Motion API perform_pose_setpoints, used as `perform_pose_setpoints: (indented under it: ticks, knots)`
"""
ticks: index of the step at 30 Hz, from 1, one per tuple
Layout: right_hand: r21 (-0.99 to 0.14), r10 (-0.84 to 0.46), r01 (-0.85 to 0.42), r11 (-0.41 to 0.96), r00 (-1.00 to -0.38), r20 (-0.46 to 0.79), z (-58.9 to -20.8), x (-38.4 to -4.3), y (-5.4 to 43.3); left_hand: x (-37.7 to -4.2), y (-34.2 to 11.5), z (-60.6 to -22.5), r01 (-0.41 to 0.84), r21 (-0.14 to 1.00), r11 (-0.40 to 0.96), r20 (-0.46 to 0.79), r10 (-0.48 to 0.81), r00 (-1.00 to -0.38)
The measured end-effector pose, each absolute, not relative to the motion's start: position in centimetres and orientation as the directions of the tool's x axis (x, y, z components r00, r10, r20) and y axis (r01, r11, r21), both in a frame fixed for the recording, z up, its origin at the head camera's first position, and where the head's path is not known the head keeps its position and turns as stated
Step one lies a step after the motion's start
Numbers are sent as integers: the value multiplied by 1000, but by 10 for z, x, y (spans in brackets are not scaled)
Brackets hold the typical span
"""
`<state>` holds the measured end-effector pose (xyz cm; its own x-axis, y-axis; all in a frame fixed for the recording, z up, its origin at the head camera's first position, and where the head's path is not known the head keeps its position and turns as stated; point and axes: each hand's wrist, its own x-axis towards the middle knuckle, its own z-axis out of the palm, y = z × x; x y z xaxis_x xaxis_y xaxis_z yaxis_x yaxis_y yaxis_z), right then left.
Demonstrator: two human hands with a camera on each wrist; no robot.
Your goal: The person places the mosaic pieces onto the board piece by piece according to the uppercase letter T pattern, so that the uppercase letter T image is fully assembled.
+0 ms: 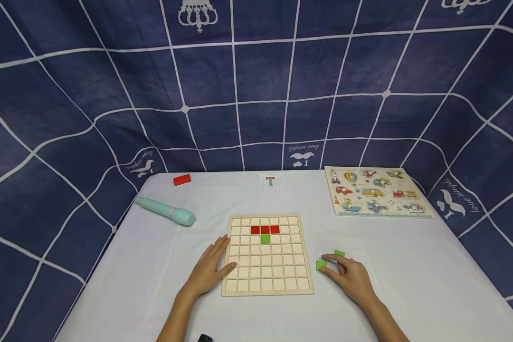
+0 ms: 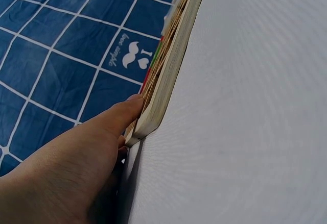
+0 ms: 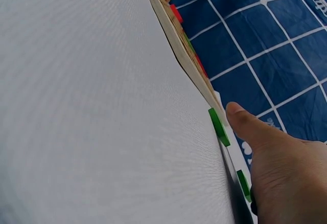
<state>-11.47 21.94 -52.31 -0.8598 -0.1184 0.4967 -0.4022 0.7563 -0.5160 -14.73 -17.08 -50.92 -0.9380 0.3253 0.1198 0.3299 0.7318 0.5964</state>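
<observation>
Far left of the white bench [image 1: 119,294]: teal rod [image 1: 166,211] lying at an angle, thicker end toward the board. Red block [image 1: 182,180] beyond it, near the back edge. Black item [image 1: 205,338] at the bottom of the head view, mostly cut off, can't tell what it is.

Left hand [image 1: 209,268] is on the board's left edge: fingers fairly straight, thumb over the rim onto the face, not curled round anything. Board [image 1: 267,291] lies flat, mid-bench, a seven-column grid. Red tiles [image 1: 265,230], three side by side, fill the middle cells of the second row from the back; one green tile [image 1: 265,239] sits directly below the middle red. Card [image 1: 270,188] lies behind the board near the back edge, printed with a red row and green under its middle.

Right of the board, two loose green tiles [image 1: 321,265] lie on the bench, apart from each other. Right hand [image 1: 351,280] is over them, thumb and index parted about the nearer tile; can't tell if they touch it. Puzzle [image 1: 378,213] with vehicle pictures lies back right. Blue cloth [image 1: 261,71] with white grid lines hangs behind everything.
</observation>
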Motion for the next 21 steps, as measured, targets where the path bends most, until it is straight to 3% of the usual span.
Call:
perform_pose_setpoints:
  ticks: [21]
  knots:
    - [-469,-122,-324,821,-903,411,-518,-111,216,-147,-171,-510,329,594,735,123,321,-939]
